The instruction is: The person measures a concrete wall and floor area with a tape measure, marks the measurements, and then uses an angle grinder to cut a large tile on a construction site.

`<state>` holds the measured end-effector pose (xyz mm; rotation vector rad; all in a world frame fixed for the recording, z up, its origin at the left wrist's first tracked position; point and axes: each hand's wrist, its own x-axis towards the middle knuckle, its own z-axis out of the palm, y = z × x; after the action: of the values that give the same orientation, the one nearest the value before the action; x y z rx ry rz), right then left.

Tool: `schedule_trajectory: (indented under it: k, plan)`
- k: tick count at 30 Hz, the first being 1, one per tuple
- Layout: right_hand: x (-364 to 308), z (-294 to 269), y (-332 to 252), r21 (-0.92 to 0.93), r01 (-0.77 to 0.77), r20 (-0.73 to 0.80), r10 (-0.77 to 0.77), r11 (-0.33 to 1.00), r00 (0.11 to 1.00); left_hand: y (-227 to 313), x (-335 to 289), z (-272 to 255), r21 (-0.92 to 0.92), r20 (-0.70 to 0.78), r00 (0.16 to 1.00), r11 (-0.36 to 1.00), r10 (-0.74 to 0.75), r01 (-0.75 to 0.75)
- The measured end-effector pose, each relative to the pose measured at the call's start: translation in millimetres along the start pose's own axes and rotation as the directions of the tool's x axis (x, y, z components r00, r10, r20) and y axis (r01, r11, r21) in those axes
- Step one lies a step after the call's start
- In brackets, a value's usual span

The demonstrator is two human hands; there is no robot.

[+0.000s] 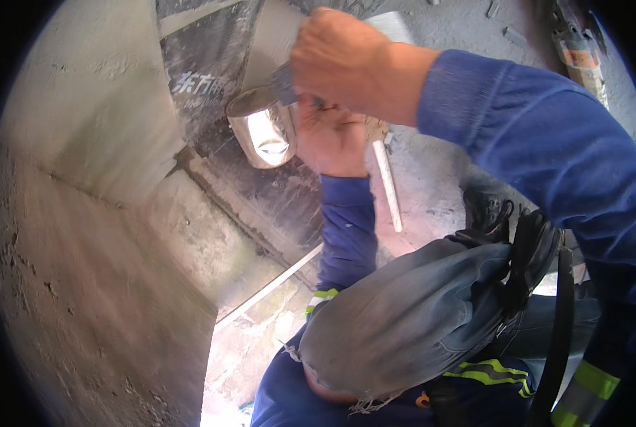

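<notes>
My right hand (343,60) is closed in a fist above my left hand, slightly blurred. A flat, pale grey plate (391,27) shows just beyond it; whether the fist grips it I cannot tell. My left hand (332,139) has its palm turned up and its fingers curled, partly hidden under the right. A grey, blade-like flat piece (284,84) sticks out to the left of the two hands; which one holds it is hidden. Just left of my left hand stands a shiny silver metal can (263,129), slightly tilted, its rim close to the blade-like piece.
A pale stick-like handle (387,186) lies right of my left wrist. Beneath the can is a dark printed board (204,89). Rough grey slabs (97,256) rise on the left, beside a thin white strip (268,286). A cylinder with an orange band (581,60) lies upper right. My knee (403,306) is close below.
</notes>
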<state>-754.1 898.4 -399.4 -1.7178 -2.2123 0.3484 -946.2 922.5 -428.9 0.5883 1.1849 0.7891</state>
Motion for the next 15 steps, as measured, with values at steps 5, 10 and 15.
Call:
schedule_trajectory:
  k: [5, 10, 15]
  plan:
    - [-34, -37, 48, 0.266, -0.28, -0.001, 0.291, 0.922, 0.957, 51, 94, -38, -0.126, -0.229, 0.966, 0.98, 0.123, -0.155]
    - [-94, -55, 75, 0.251, -0.434, 0.054, 0.435, 0.866, 0.899, 77, 198, -68, -0.122, -0.28, 0.94, 0.964, 0.194, -0.235]
    - [-117, -76, 89, 0.322, -0.573, 0.334, 0.475, 0.754, 0.814, 92, 258, -96, -0.126, -0.245, 0.969, 0.991, 0.021, -0.053]
